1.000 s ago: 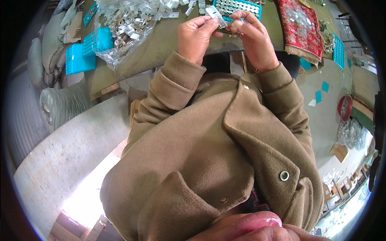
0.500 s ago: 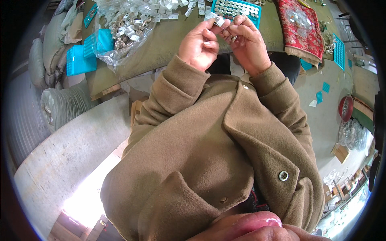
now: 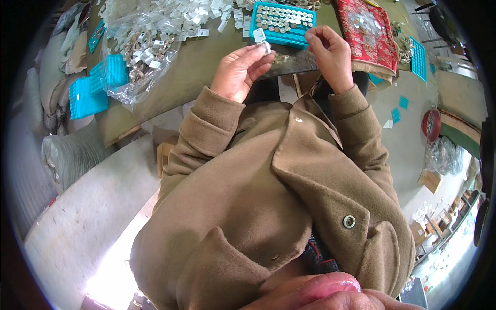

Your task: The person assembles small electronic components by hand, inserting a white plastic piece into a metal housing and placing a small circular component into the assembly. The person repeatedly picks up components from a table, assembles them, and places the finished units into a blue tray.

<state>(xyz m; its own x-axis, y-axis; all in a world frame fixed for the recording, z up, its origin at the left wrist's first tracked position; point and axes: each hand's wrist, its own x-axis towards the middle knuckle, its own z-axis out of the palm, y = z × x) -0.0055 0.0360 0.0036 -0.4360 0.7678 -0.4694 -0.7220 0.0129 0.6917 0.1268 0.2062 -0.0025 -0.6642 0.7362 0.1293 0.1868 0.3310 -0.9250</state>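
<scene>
My left hand (image 3: 244,68) is closed, pinching a small white tag (image 3: 260,37) between thumb and fingertips over the table's near side. To its right, my right hand (image 3: 331,58) has thumb and forefinger drawn together at the near right corner of a blue tray (image 3: 290,40). Whatever those fingers hold, if anything, is too small to make out. Rows of round, silvery pieces (image 3: 279,13) fill the tray's far part, while its near slots are bare. Just right of my left fingers, a small, pale item (image 3: 280,58) lies on the table.
A heap of white tags (image 3: 170,15) and a clear plastic bag (image 3: 155,77) cover the table's left side. Stacked blue trays (image 3: 88,98) stand by its left edge. At right lies a red patterned cloth (image 3: 361,49) bearing clear pieces, with another blue tray (image 3: 418,59) beyond.
My hands, together over the tag half a second ago, have parted. The left has drawn left with the tag; the right has moved right to the tray's corner. The whole view has shifted slightly.
</scene>
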